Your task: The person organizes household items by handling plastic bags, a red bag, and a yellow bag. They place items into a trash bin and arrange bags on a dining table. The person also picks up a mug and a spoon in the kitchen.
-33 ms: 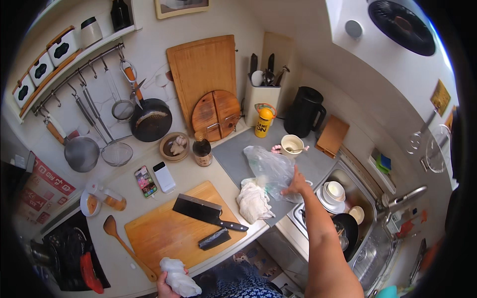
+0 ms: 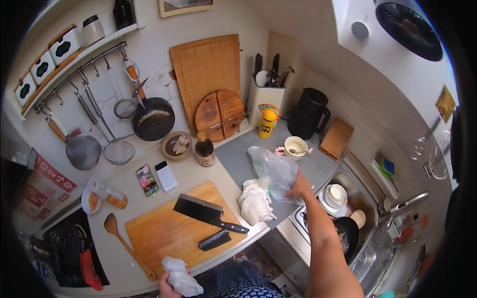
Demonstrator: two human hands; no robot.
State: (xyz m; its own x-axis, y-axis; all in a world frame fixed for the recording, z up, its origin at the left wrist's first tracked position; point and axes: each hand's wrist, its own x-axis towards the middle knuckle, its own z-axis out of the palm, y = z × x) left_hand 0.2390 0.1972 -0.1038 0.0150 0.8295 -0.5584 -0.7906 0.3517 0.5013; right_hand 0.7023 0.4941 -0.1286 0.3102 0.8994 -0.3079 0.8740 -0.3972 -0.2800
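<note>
My left hand (image 2: pixel 168 285), low in the view at the counter's front edge, is closed around a crumpled whitish plastic bag bundle (image 2: pixel 183 279); what is inside it cannot be made out. My right arm reaches far forward. My right hand (image 2: pixel 299 187) is at the right edge of a clear plastic bag (image 2: pixel 272 166) on the grey mat, thumb and finger apart. A crumpled white cloth (image 2: pixel 256 202) lies beside the bag. On the wooden cutting board (image 2: pixel 154 226) lie a black cleaver (image 2: pixel 198 207) and a short black object (image 2: pixel 214 239).
A wooden spatula (image 2: pixel 121 236) lies left of the board. Behind it are a phone (image 2: pixel 147 180), a white power bank (image 2: pixel 166 177) and a dark bottle (image 2: pixel 204 150). A cream cup (image 2: pixel 295 146) and black kettle (image 2: pixel 308 114) stand beyond the bag. The sink (image 2: pixel 370 233) holds dishes.
</note>
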